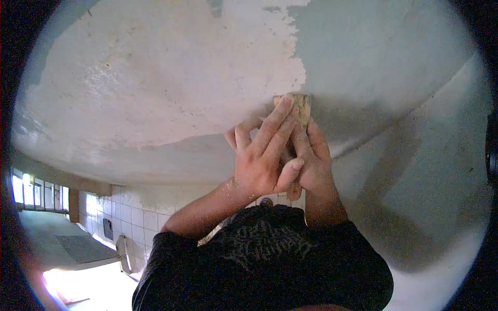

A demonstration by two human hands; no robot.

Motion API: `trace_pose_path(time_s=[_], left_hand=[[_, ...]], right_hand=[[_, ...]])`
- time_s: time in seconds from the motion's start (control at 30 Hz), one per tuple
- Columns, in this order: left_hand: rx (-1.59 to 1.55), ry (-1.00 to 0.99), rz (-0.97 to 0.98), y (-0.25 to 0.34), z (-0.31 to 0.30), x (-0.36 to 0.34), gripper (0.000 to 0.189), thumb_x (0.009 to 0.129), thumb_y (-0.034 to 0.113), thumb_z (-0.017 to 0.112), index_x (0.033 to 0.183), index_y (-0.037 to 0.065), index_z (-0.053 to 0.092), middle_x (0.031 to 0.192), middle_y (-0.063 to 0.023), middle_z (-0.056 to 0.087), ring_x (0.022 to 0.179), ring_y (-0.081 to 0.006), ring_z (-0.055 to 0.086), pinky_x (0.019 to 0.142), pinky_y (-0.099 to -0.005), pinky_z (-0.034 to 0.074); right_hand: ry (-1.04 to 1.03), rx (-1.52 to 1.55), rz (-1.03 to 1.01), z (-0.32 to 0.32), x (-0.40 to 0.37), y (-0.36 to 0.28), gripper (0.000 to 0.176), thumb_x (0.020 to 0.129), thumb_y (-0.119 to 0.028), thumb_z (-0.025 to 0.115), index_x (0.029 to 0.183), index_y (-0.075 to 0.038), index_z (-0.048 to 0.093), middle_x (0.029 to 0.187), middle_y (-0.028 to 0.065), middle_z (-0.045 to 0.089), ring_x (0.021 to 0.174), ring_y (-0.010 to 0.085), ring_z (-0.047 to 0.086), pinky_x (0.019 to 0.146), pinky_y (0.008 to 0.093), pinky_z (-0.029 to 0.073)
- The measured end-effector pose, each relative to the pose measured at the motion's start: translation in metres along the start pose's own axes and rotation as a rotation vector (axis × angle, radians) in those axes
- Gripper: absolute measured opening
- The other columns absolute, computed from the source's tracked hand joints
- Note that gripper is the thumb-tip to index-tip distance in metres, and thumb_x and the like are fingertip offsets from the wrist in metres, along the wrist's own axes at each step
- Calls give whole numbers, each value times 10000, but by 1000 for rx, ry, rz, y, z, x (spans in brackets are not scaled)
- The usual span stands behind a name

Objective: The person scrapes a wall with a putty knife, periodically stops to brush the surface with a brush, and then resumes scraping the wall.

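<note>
A putty knife [303, 110] with a wide, smeared blade is pressed edge-first against the ceiling, where the whitish coat meets bare grey-green surface. My right hand [317, 158] is closed around its handle, whose rounded end [294, 192] sticks out below the palm. Over the tool lies my left hand [263, 158], two fingers stretched along the blade and its thumb across the handle, bracing it together with the right. The other left fingers are partly bent beside the blade. Pale dust covers both hands. Most of the handle is hidden by the hands.
A large whitish patch [181, 67] with ragged edges spreads over the ceiling. At right the ceiling meets a grey-green wall [446, 171] along a cracked seam. White tiles [137, 215], a barred window [39, 192] and a bright opening [98, 285] lie at lower left.
</note>
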State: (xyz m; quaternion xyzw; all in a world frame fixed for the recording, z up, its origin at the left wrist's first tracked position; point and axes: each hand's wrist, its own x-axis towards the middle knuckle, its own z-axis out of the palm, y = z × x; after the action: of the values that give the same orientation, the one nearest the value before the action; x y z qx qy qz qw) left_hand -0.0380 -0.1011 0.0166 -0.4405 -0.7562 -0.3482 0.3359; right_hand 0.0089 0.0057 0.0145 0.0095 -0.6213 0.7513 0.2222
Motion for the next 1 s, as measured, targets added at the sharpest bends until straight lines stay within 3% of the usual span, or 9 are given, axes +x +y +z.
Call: trace_pose_path(time_s=[0.13,0.2,0.3,0.5,0.6,1.0], left_hand=[[-22,47,27,-3,3,8,562,808,438,436,1173,24,546,1339,-102,437,973,-280,453,850,-396,277],[-40,42,18,-2,3,7,566,808,442,435,1172,23,547,1340,-99,437,975,-280,451,848,-397,278],[-33,42,18,-3,3,6,574,808,450,432,1175,24,545,1341,-92,436,979,-280,450,846,-396,279],[-15,5,-14,0,-4,5,576,809,454,428,1181,30,545,1343,-87,437,970,-277,452,843,-392,282],[-15,28,2,-8,-2,9,575,806,453,429,1177,30,549,1336,-89,445,954,-275,456,843,-394,281],[2,46,19,-5,1,8,559,804,423,431,1187,33,544,1324,-98,457,949,-272,453,846,-383,279]], right_hand=[[-35,-80,-24,-6,6,-2,342,964,-227,389,1231,-17,427,1113,100,542,991,174,509,844,298,427],[-44,-11,125,-8,7,-8,337,961,-226,393,1226,-21,431,1091,92,549,959,161,517,825,291,433],[-2,-76,-38,-3,8,3,329,957,-231,404,1217,-32,440,1076,77,550,927,136,519,798,278,440],[-9,81,41,5,5,-9,348,967,-244,383,1242,-34,421,1076,73,545,945,142,512,807,280,439],[-4,-56,-18,4,9,-2,352,970,-239,375,1251,-31,411,1084,75,542,960,144,503,819,284,435],[-119,12,15,-4,13,-8,327,969,-207,368,1234,-23,424,1089,72,543,965,132,502,833,278,426]])
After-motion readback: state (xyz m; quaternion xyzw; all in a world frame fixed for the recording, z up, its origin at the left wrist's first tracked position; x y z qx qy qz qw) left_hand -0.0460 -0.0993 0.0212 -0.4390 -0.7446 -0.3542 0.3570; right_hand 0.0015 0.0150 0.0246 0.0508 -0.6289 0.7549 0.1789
